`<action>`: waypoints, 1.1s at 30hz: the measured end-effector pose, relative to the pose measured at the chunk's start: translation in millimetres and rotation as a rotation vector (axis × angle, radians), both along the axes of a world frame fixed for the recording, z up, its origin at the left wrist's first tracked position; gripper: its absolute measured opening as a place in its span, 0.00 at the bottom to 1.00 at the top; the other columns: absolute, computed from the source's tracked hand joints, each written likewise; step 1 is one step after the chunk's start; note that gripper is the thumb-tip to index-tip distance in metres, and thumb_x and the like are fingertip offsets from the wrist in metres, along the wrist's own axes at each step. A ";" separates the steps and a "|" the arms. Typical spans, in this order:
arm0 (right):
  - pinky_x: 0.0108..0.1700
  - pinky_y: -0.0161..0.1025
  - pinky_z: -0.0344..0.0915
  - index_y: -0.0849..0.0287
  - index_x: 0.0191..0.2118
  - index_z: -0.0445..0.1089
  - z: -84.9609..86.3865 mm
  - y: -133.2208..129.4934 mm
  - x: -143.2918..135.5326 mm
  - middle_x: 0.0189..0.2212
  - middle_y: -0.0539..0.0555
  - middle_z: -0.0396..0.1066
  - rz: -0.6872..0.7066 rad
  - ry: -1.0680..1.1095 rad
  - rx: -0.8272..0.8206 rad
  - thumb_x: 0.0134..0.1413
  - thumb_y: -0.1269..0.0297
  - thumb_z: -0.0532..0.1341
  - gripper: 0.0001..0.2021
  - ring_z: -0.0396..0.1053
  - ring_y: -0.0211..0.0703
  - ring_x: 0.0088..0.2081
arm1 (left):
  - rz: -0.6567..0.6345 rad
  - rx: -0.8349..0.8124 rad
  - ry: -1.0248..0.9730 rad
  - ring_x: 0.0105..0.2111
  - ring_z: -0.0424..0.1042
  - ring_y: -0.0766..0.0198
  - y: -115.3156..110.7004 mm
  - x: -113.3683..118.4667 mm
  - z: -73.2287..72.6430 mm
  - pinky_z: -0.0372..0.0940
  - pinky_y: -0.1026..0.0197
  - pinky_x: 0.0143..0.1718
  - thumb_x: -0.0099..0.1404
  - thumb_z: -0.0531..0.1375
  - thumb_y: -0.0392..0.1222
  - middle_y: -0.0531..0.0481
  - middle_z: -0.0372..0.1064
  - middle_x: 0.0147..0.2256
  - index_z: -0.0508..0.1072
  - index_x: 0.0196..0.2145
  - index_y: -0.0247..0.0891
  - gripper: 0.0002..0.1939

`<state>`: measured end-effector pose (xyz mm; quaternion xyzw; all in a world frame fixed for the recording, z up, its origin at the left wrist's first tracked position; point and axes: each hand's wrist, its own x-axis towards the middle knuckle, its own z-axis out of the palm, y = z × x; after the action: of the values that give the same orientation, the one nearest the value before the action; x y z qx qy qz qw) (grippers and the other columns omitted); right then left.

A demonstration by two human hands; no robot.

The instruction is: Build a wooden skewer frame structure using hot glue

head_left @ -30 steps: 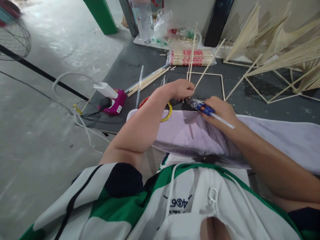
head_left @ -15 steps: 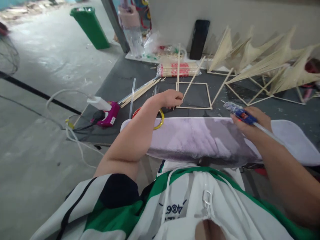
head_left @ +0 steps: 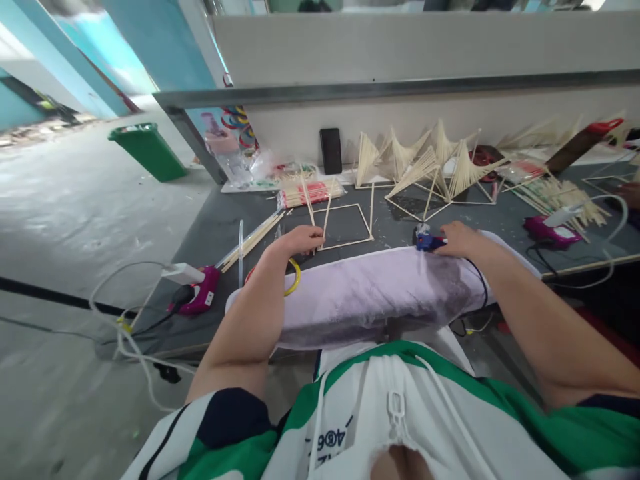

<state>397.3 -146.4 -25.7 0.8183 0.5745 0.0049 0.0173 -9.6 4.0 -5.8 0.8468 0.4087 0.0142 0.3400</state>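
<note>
Grey desk (head_left: 225, 213) spreads widest before me, hard and scuffed, and a knock against it could jar everything standing there. Over its near edge lies a lilac cloth (head_left: 350, 287), soft and padded; a stray drip of glue could stick to its nap. Farther back, fanned stick models (head_left: 415, 173) rise in pale, ribbed, curving sheets that a wide sweep could clip. Left of them sits the square frame (head_left: 347, 244), hollow and thin-railed, with slim sticks rising from it; I judge its joints fragile, apt to twist under an uneven pull. The left hand (head_left: 303, 240) has its fingers pinched closed at the frame's near-left corner. At the cloth's far edge, the right hand (head_left: 457, 240) touches the blue glue gun (head_left: 427, 240), but I can't tell whether those fingers grip it. If it's hot and loosely held, it could tip and scorch the cloth. Slimmest are the loose sticks (head_left: 255, 239), straight and smooth, easily rolled away by a light brush.
</note>
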 end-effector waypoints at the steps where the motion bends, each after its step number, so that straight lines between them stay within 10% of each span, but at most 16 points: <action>1: 0.49 0.51 0.64 0.59 0.45 0.74 7.4 -3.1 -10.2 0.48 0.65 0.72 0.011 -0.022 0.030 0.41 0.56 0.71 0.23 0.70 0.59 0.51 | -0.005 0.004 0.002 0.21 0.67 0.67 0.6 -0.1 -0.6 0.60 0.66 0.23 0.59 0.55 0.46 0.52 0.67 0.23 0.66 0.27 0.39 0.08; 7: 0.47 0.41 0.66 0.59 0.43 0.74 10.8 13.0 -148.1 0.39 0.57 0.75 0.387 0.515 0.372 0.55 0.65 0.61 0.10 0.71 0.43 0.41 | 0.008 0.012 0.014 0.22 0.66 0.67 -0.7 0.3 0.0 0.61 0.66 0.24 0.59 0.56 0.46 0.52 0.68 0.24 0.66 0.28 0.39 0.08; 12: 0.32 0.36 0.66 0.59 0.54 0.68 -9.9 68.5 -233.3 0.34 0.50 0.72 0.273 1.073 0.413 0.57 0.57 0.60 0.21 0.66 0.36 0.28 | 0.025 -0.011 -0.018 0.23 0.68 0.66 -5.6 -0.8 5.5 0.64 0.65 0.26 0.58 0.56 0.45 0.53 0.66 0.22 0.67 0.29 0.39 0.07; 20: 0.35 0.34 0.63 0.57 0.41 0.70 -26.9 107.1 -256.7 0.29 0.48 0.69 0.281 1.213 0.531 0.56 0.55 0.57 0.13 0.64 0.38 0.30 | 0.004 -0.041 -0.008 0.23 0.69 0.67 -5.2 -1.5 6.2 0.64 0.65 0.26 0.57 0.56 0.39 0.53 0.66 0.23 0.69 0.32 0.37 0.05; 25: 0.35 0.36 0.62 0.56 0.37 0.68 -35.3 108.2 -255.6 0.25 0.47 0.68 0.274 1.171 0.503 0.58 0.53 0.55 0.12 0.65 0.40 0.31 | -0.021 -0.228 -0.121 0.27 0.72 0.66 0.0 -21.2 16.7 0.67 0.63 0.30 0.54 0.64 0.45 0.53 0.70 0.30 0.66 0.48 0.39 0.24; 33: 0.40 0.36 0.60 0.57 0.34 0.70 -28.1 103.8 -254.6 0.29 0.51 0.73 0.337 1.008 0.461 0.61 0.56 0.54 0.13 0.67 0.41 0.35 | 0.022 0.006 0.074 0.30 0.66 0.67 16.1 -35.9 11.9 0.59 0.66 0.30 0.48 0.68 0.48 0.55 0.69 0.28 0.73 0.35 0.37 0.18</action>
<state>142.7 -42.6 -53.8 0.5994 0.6184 -0.2575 -0.4382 -45.5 20.1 6.2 0.8434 0.4302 -0.0124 0.3218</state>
